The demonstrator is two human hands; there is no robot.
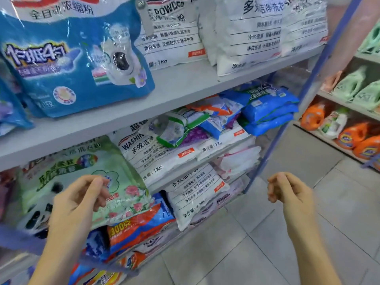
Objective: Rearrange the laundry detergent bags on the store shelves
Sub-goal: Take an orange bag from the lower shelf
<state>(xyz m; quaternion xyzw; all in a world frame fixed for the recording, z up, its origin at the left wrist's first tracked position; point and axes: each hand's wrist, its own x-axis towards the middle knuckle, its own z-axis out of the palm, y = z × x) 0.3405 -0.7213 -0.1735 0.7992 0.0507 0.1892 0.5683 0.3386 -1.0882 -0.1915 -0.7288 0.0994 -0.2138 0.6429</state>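
While your left hand (76,200) hangs in front of the shelves, its forearm rises from the lower left, the back of the hand faces you and the fingers curl loosely inward under the raised thumb, a relaxed, half-closed shape with nothing in it. Just behind that hand stands the green detergent bag (82,167) with the panda and pink flowers; you cannot tell whether the fingertips touch it. Below the same hand an orange-and-blue bag (139,225) lies flat, and to its right, between your two hands, a white bag (195,194) rests on a lower shelf. Up and to the right of your left hand more white bags (154,155) lie stacked, with small green, purple and blue packs (267,112) piled on top of them. Well above that hand a large blue bag (78,64) stands on the grey shelf board (174,93). Your right hand (287,190) is held out well apart from the left one, past the blue shelf post (273,147) and over the tiled floor (257,243). Its forearm comes up from the lower right, the fingers are bent loosely toward the palm with the thumb lying over them, and it grips nothing. Far up and to the right of it, orange bottles (353,138) sit on another shelf.
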